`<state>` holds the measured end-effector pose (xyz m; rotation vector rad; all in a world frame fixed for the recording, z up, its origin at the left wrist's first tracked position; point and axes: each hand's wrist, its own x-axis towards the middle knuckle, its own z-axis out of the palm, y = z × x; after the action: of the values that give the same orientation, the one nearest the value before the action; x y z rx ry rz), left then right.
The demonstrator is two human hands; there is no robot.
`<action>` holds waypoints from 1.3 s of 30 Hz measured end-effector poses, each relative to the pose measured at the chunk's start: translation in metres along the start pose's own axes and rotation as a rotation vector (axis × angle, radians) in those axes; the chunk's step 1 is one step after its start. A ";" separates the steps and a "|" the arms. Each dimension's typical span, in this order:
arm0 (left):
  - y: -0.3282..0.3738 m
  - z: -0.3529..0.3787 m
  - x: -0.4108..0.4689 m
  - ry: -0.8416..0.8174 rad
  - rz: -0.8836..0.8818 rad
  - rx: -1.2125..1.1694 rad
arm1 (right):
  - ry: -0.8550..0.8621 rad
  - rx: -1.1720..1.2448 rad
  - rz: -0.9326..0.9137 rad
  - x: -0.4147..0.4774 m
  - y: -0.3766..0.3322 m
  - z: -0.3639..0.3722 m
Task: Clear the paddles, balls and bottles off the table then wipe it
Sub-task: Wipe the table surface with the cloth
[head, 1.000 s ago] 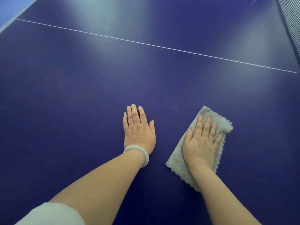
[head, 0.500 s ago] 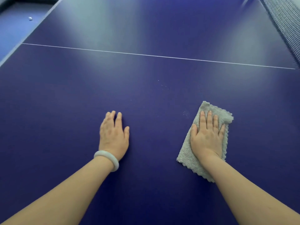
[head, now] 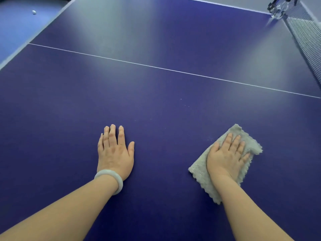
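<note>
Blue floor [head: 15, 28] shows beyond the left edge of the dark blue bench [head: 156, 101]. Soft light lies in pale streaks across its far half. A dark net [head: 307, 37] runs along the right side, fixed by a clamp [head: 278, 7].

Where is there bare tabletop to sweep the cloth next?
Bare blue table lies between the left hand and the grey cloth under the right hand, and ahead of both up to the white line. Beyond it, bare up to the net; only the net clamp crowds the far right corner.
</note>
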<state>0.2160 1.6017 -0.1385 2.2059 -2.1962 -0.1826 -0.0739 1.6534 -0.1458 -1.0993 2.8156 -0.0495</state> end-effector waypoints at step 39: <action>-0.005 0.009 0.001 0.037 -0.013 0.082 | -0.296 -0.023 -1.242 0.131 -0.221 -0.012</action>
<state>0.2200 1.6013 -0.1478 2.2458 -2.2091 -0.0529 -0.0224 1.4023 -0.1304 -2.3774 1.5064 0.0361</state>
